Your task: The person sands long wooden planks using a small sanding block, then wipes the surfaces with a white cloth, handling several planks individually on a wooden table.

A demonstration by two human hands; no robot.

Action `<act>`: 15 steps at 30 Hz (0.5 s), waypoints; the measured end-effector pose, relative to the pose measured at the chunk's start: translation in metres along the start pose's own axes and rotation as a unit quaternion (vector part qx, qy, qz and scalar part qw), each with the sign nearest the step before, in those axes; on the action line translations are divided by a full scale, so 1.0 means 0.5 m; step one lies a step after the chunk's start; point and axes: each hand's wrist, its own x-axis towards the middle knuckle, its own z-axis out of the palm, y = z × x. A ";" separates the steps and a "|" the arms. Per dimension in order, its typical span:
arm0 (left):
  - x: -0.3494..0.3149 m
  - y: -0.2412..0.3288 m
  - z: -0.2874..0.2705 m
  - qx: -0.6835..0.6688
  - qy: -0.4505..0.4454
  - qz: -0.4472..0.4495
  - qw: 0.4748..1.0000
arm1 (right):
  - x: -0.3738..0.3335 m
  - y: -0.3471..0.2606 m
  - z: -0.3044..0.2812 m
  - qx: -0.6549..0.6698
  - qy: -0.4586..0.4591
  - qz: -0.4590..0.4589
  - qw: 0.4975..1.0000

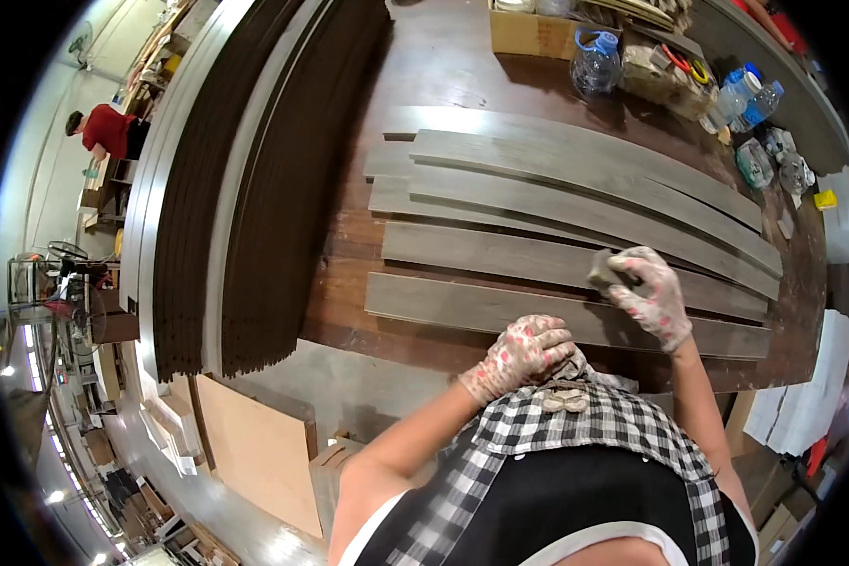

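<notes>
Several long grey wood-grain planks (538,250) lie side by side on a brown tabletop. My right hand (653,297), in a white glove with red spots, pinches a small grey-brown pad or wadded cloth (602,270) over the nearer planks. Whether it is a sponge or a rag I cannot tell. My left hand (524,358), gloved alike, is closed in front of my checked apron, just off the nearest plank (462,300). Its fingers are curled over, and greyish fabric shows beside them; what they hold is hidden.
Tall stacks of dark-edged planks (283,179) stand on the left. Along the far right are a large clear bottle (596,64), smaller bottles (731,102), scissors (696,71) and a cardboard box (538,36). Cardboard sheets (255,448) lean below the table. A person in red (108,130) works far left.
</notes>
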 end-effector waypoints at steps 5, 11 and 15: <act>-0.021 -0.018 0.021 -0.085 0.008 0.013 0.996 | 0.101 -0.047 0.162 -0.040 -0.107 -0.118 0.986; -0.021 -0.014 -0.008 -0.125 -0.050 0.018 0.991 | 0.267 -0.159 0.382 -0.040 -0.154 -0.172 0.972; -0.029 -0.002 -0.008 -0.222 -0.055 -0.138 0.964 | 0.346 -0.237 0.471 -0.007 -0.175 -0.230 0.957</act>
